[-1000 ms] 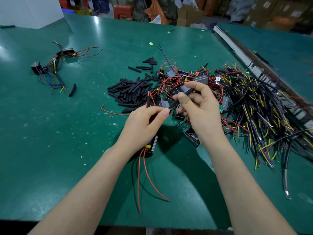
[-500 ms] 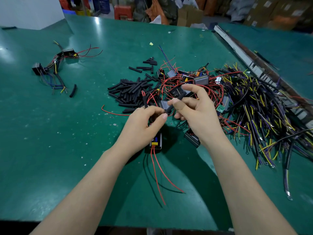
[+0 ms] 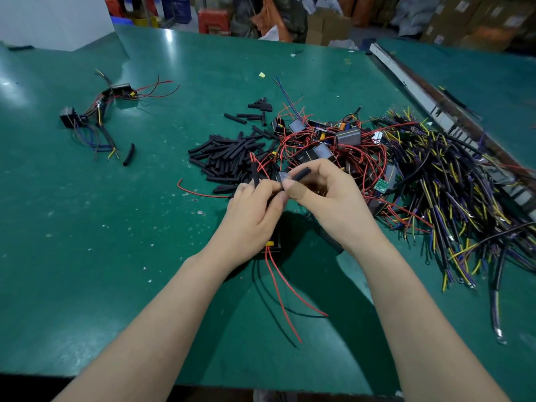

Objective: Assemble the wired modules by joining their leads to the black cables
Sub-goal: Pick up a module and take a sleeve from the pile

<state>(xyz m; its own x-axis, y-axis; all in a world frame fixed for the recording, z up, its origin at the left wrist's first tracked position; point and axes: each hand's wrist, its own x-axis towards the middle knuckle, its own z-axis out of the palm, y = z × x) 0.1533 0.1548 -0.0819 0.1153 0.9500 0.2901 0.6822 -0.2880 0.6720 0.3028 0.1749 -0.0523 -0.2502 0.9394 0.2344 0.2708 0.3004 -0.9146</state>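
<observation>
My left hand (image 3: 253, 211) pinches the leads of a small black module (image 3: 273, 244) that hangs below it, its red wires (image 3: 282, 297) trailing toward me over the green table (image 3: 87, 227). A second black tube (image 3: 255, 171) sticks up above the left fingers. My right hand (image 3: 333, 198) pinches a short black sleeve tube (image 3: 298, 174) between thumb and forefinger, its near end meeting the left fingertips. Behind the hands lies a heap of black modules with red leads (image 3: 327, 143). A pile of black cables with yellow and purple wires (image 3: 452, 181) spreads to the right.
Loose black sleeve tubes (image 3: 229, 158) lie left of the module heap. Joined modules with cables (image 3: 95, 117) sit far left, one black tube (image 3: 129, 154) beside them. A metal rail (image 3: 429, 103) runs along the table's right seam. Boxes and crates stand behind.
The hands have drawn closer together, the sleeve tube now meeting the left fingertips. The hanging module swung right under the left hand, and its red wires shifted right.
</observation>
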